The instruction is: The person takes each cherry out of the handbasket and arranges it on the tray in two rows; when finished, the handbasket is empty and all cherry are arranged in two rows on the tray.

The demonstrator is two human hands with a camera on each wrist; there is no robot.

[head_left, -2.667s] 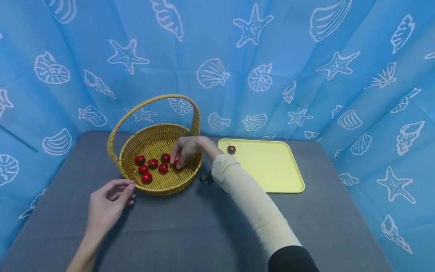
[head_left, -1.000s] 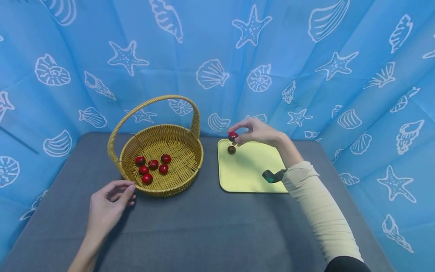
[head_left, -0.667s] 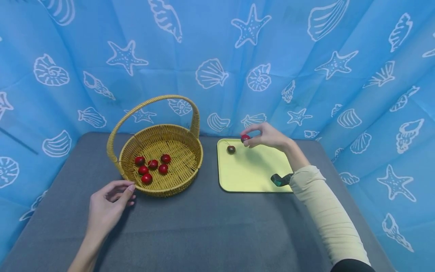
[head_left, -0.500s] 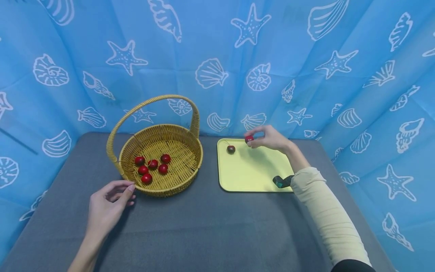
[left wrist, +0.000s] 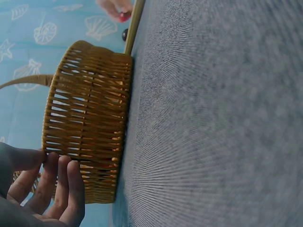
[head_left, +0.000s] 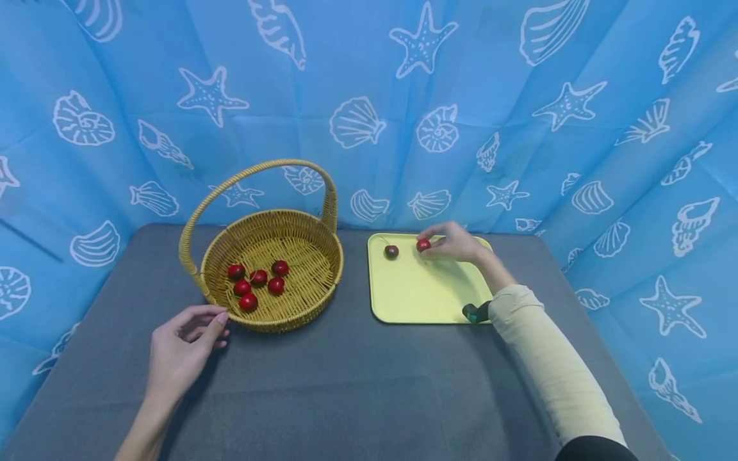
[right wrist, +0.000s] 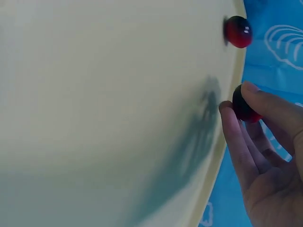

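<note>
My right hand (head_left: 455, 245) pinches a red cherry (head_left: 423, 245) between thumb and fingers over the back of the yellow tray (head_left: 426, 294). In the right wrist view the cherry (right wrist: 244, 105) shows dark and red at the fingertips. A darker cherry (head_left: 391, 251) lies on the tray to its left. With thumb and fingers my left hand (head_left: 183, 346) grips the front-left rim of the wicker basket (head_left: 288, 320); the left wrist view shows the fingers against the basket's woven side (left wrist: 90, 109). Several red cherries (head_left: 248, 302) lie inside, in its left half.
A tall arched handle (head_left: 259, 168) rises over the basket. Grey cloth (head_left: 346, 384) covers the table, and a blue curtain (head_left: 380, 64) with white shells and starfish hangs behind. A dark strap end (head_left: 476, 313) hangs from the right wrist above the tray.
My right hand has carried a cherry from the basket's right side over to the tray, then moved slightly right and lower. My left hand has stayed at the basket rim.
</note>
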